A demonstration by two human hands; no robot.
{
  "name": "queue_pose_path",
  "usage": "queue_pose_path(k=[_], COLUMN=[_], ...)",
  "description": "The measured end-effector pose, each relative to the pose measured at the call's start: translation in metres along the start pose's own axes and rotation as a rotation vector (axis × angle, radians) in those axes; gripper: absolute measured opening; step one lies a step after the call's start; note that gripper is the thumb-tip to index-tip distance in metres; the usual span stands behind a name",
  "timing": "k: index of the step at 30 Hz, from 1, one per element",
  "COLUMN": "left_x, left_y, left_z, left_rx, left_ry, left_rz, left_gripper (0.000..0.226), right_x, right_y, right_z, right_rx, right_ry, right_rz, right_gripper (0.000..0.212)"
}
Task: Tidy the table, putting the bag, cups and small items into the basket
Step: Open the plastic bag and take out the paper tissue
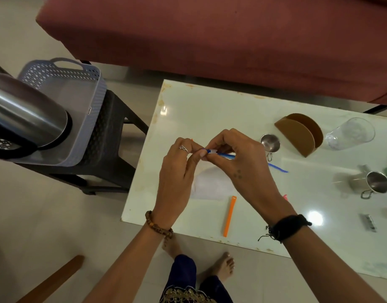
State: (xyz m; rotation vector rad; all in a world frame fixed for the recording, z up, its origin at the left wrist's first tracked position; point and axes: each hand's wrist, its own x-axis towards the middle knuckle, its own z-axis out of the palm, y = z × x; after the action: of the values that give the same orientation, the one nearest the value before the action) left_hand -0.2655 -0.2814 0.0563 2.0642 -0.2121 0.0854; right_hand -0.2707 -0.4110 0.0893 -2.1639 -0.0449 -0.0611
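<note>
Head view: your two hands meet above the white table (210, 110), both pinching a blue clip (221, 154). Your left hand (177, 171), a ring on one finger, has its fingers curled, thumb and fingertips closed on the clip's white near end. Your right hand (238, 162) curls over the clip from the other side, fingertips pinching just beside the left's. The clip's long axis runs roughly left to right, tilted slightly down toward the right, its blue body passing under your right hand. A clear bag (210, 184) lies flat on the table below your hands; whether the clip touches it cannot be told.

An orange clip (229, 215) lies on the table near its front edge, long axis nearly front to back. To the right sit a small steel cup (270, 143) upright, a steel mug (371, 184) on its side with its mouth toward you, and a clear glass (349, 133) lying on its side, mouth to the right. A brown holder (299, 134) stands between cup and glass. The grey basket (87, 92) rests on a dark stool (114, 136), left of the table and well apart from your hands.
</note>
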Motion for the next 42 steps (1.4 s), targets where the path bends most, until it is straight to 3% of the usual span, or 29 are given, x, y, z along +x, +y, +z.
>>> queue_pose_path(k=[3,6,9,14,18,20,23,28,34,38,42], left_x=[-0.004,-0.001,0.001,-0.011,-0.012,-0.011,-0.004,0.000,-0.003,0.002,0.007], left_y=[0.005,-0.003,-0.022,-0.032,-0.024,-0.017,-0.012,-0.006,-0.010,-0.014,-0.027], left_z=[-0.001,-0.016,-0.044,-0.074,-0.067,-0.052,-0.035,-0.021,-0.011,-0.015,-0.028], left_rx=[0.071,-0.044,-0.148,-0.280,-0.050,0.023,-0.043,-0.427,-0.608,-0.557,-0.162], left_ry=[0.063,0.191,0.294,0.036,-0.226,-0.275,-0.236,-0.065,-0.059,-0.016,0.134], left_rz=[0.024,-0.037,-0.245,-0.348,-0.215,-0.205,-0.279,-0.553,-0.723,-0.699,-0.521], left_gripper=[0.048,0.015,0.019,0.024,0.009,0.003,0.021,0.030,0.008,0.015,0.023], right_x=[-0.002,-0.002,-0.002,0.001,0.007,0.010,0.012,-0.006,-0.017,-0.015,-0.012], right_y=[-0.001,0.007,0.025,0.027,0.011,0.003,-0.002,-0.010,-0.002,0.007,0.030], right_z=[0.001,-0.006,-0.020,-0.021,-0.011,-0.006,0.001,0.024,0.038,0.031,0.020], right_rx=[-0.085,-0.253,-0.266,-0.181,-0.083,-0.042,0.020,0.227,0.263,0.287,0.113], right_ry=[-0.021,0.001,0.020,0.044,-0.025,-0.059,-0.028,0.020,-0.061,-0.008,0.092], right_rz=[-0.021,-0.047,0.063,0.096,0.025,0.003,0.009,0.188,0.309,0.228,0.227], right_gripper=[0.009,0.009,0.009,0.008,0.008,0.009,0.010,0.051,0.034,0.023,0.028])
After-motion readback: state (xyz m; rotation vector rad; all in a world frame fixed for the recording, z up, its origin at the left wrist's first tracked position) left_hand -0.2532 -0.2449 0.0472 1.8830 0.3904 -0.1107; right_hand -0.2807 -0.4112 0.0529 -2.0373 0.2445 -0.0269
